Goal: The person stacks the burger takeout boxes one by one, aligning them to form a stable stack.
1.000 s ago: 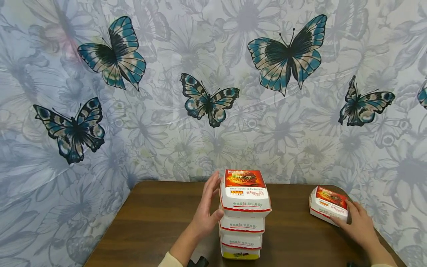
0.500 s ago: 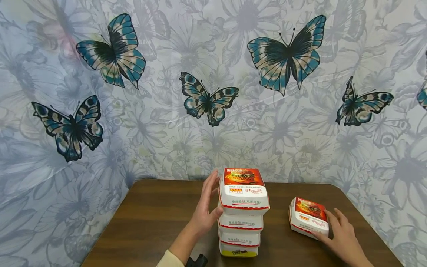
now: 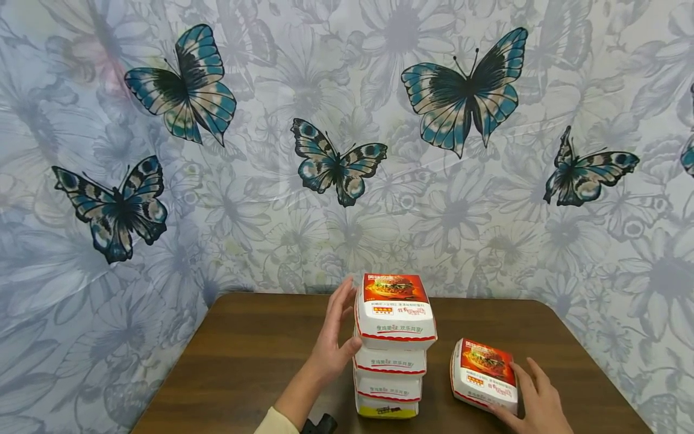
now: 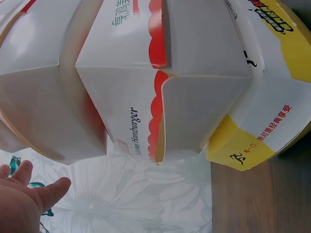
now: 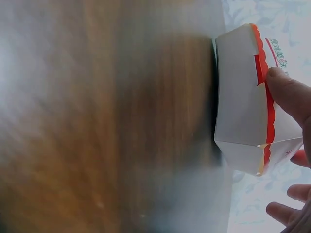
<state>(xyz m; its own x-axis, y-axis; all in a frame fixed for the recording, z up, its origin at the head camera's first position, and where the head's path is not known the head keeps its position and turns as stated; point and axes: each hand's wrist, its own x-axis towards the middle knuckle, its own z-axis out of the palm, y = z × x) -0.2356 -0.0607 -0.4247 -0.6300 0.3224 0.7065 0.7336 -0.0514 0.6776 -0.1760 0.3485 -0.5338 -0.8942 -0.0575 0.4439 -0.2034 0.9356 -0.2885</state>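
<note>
A stack of several white cardboard burger boxes [image 3: 394, 328] with red-and-orange burger-picture lids stands at the middle of the brown table. The bottom one has a yellow lower part. Beside the stack's upper left side is my left hand [image 3: 335, 343], fingers fairly straight and thumb spread; whether it touches the cardboard is hard to tell. Right of the stack, a single burger box [image 3: 485, 375] of the same kind is held by my right hand [image 3: 537, 402] at its right near corner. My right thumb [image 5: 289, 92] presses its front. Whether this box touches the table cannot be told.
The brown table [image 3: 260, 355] has its far edge near a wall covering [image 3: 260, 241] printed with grey flowers and blue butterflies. At the lower left of the stack, a black object [image 3: 320, 424] shows by my left wrist.
My right hand has brought the single burger box from the table's far right leftward and nearer, towards the stack. My left hand and the stack have stayed nearly in place.
</note>
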